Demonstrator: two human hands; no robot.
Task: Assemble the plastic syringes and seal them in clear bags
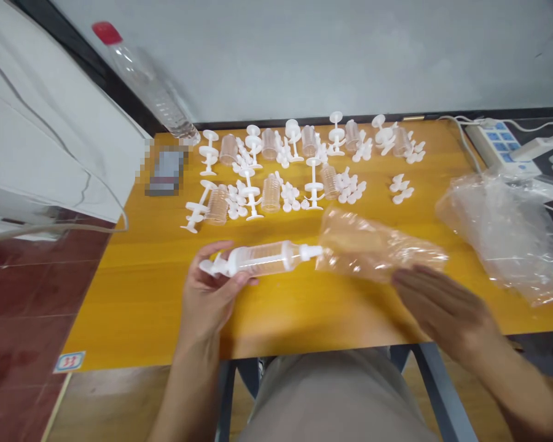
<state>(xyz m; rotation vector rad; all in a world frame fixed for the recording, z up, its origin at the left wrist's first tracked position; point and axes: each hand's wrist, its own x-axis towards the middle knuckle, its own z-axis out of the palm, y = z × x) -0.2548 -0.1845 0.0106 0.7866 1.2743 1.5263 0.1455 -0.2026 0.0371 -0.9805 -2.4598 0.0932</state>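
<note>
My left hand (209, 288) grips a clear plastic syringe-like dispenser (262, 259) with a white plunger and white tip, held level above the yellow table (166, 307). Its tip points right, at the mouth of a small clear plastic bag (373, 245) lying on the table. My right hand (437, 301) rests on the near right edge of that bag, fingers stretched toward it and blurred by motion. Farther back lie rows of loose parts: white plungers (313, 184), clear barrels (271, 193) and small white caps (400, 189).
A clear bottle with a red cap (142, 77) leans at the back left. A larger crumpled plastic bag (507, 233) lies at the right, with a power strip (502, 144) and cables behind it. A blurred-out small object (166, 169) sits at the left.
</note>
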